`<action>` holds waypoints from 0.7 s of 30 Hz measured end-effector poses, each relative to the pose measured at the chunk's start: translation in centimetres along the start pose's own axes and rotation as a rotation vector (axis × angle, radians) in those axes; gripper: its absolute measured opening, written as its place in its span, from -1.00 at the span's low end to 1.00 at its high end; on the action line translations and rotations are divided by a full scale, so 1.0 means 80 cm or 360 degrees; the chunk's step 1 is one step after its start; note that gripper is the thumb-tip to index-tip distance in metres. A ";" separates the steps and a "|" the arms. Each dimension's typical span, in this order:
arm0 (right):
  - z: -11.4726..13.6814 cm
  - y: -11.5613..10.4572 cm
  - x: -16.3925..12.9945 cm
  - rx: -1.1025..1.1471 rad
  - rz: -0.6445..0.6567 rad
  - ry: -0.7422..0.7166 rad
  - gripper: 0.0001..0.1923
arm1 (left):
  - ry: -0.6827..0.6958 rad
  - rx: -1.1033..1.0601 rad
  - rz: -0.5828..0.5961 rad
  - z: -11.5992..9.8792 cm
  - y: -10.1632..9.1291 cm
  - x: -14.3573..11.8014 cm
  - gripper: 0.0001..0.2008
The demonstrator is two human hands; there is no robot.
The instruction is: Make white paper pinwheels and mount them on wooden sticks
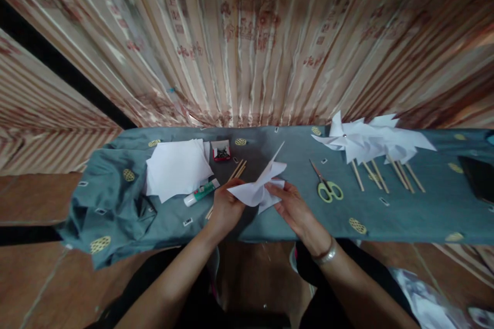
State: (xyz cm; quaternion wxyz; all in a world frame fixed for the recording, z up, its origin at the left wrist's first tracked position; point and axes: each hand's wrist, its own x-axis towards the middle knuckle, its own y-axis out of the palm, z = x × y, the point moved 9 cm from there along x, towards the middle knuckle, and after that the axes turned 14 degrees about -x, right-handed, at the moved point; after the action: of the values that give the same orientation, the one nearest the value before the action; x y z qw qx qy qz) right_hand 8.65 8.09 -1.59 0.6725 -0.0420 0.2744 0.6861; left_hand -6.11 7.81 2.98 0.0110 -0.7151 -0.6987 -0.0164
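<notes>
Two hands: both meet at the middle of the head view, over the near edge of the bench (pixel 405 211), which is draped in a grey-green cloth.
Left hand (pixel 226 208): closed on the left corner of the folded white paper (pixel 257 185), fingers curled under it, thumb on top.
Right hand (pixel 291 205): pinching the right side of the same paper, fingertips on its lower flap; a bracelet (pixel 327 254) sits on the wrist.
Folded white paper: held between the two hands just above the cloth, one pointed flap standing up toward 12 o'clock.
Glue stick (pixel 200 193): lying on the cloth at 9 o'clock from the left hand, near it, white with a green band.
Paper stack (pixel 175 167): loose white sheets at 10 o'clock from the hands, just beyond the glue stick.
Small box (pixel 221 150): red-sided and open, at 11 o'clock, touching the stack's right edge; its dark contents are too small to tell.
Wooden sticks (pixel 237 169): a few lying at 11 o'clock, running under the left hand.
Scissors (pixel 326 185): yellow-handled, closed, at 3 o'clock from the paper, apart from the right hand.
Pinwheels (pixel 370 141): several finished white ones on sticks at 2 o'clock, overlapping one another, well apart from the hands.
Curtain (pixel 247 41): striped, patterned cloth hanging behind the bench.
</notes>
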 end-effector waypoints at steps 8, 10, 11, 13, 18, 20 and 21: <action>0.018 -0.013 0.000 0.0007 -0.0014 -0.0083 -0.68 | 0.0097 -0.0054 -0.0017 -0.006 0.014 0.009 -0.92; 0.020 -0.014 0.000 0.0013 -0.0004 -0.0099 -0.70 | 0.0096 -0.0073 -0.0018 -0.008 0.017 0.010 -0.92; 0.021 -0.013 0.000 0.0018 0.0009 -0.0106 -0.71 | 0.0072 -0.0086 -0.0022 -0.007 0.018 0.010 -0.93; 0.022 -0.012 0.003 0.0026 0.0040 -0.0111 -0.73 | 0.0011 -0.0099 -0.0024 -0.004 0.021 0.012 -0.95; 0.021 -0.012 0.012 -0.0043 0.0101 -0.0106 -0.77 | -0.0045 -0.0104 -0.0061 0.003 0.019 0.014 -0.93; 0.025 -0.012 0.012 -0.0082 0.0101 -0.0139 -0.77 | -0.0037 -0.0105 -0.0049 0.003 0.019 0.016 -0.94; 0.028 -0.011 0.011 -0.0095 0.0097 -0.0160 -0.77 | -0.0031 -0.0101 -0.0027 0.002 0.020 0.017 -0.94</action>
State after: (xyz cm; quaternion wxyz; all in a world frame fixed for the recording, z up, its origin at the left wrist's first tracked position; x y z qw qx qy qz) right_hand 10.12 9.83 -0.37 0.6627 -0.0190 0.2209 0.7154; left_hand -4.50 9.10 2.87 -0.0186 -0.7092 -0.7040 -0.0316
